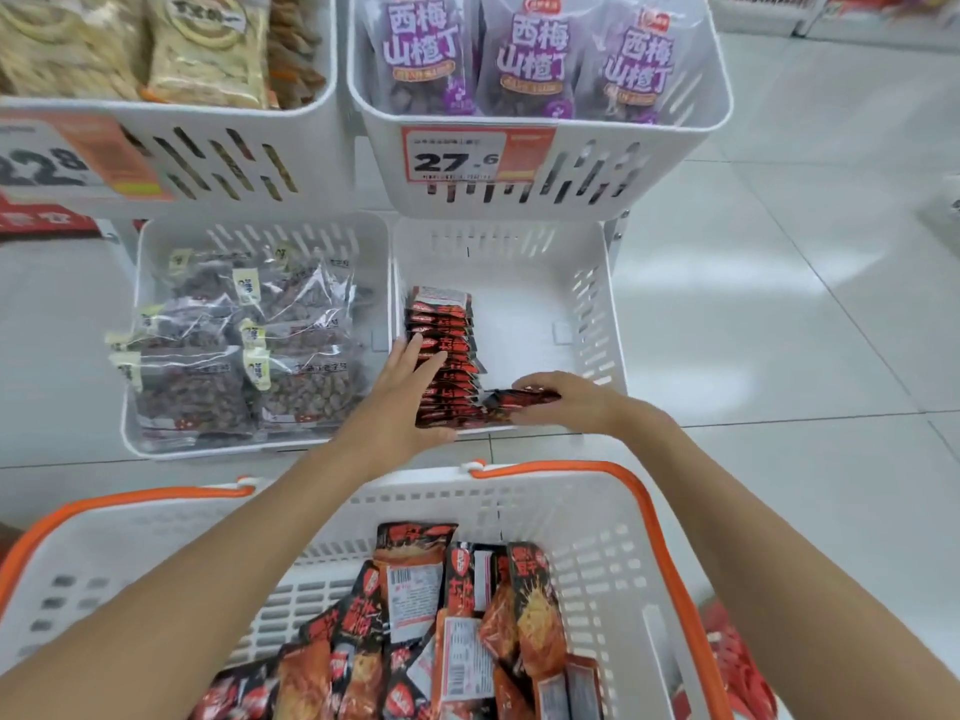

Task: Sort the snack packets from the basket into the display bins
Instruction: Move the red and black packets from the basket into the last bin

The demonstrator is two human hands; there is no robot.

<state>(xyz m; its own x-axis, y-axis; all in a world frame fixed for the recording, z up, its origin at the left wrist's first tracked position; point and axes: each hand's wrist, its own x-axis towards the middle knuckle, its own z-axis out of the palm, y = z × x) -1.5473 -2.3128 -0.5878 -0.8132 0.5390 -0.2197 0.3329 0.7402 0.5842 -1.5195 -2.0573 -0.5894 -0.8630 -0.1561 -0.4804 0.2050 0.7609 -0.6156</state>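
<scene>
Left grip [410,392] flat, fingers straight against packet row [441,324] in bin [519,262]; right grip [566,400] pinches packet [506,400], partly hidden.

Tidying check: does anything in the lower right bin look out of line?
Yes. At the near end of the row of red-and-black packets, one packet lies crosswise instead of standing in line; the right hand grips it. The left hand rests flat on the row.
</scene>
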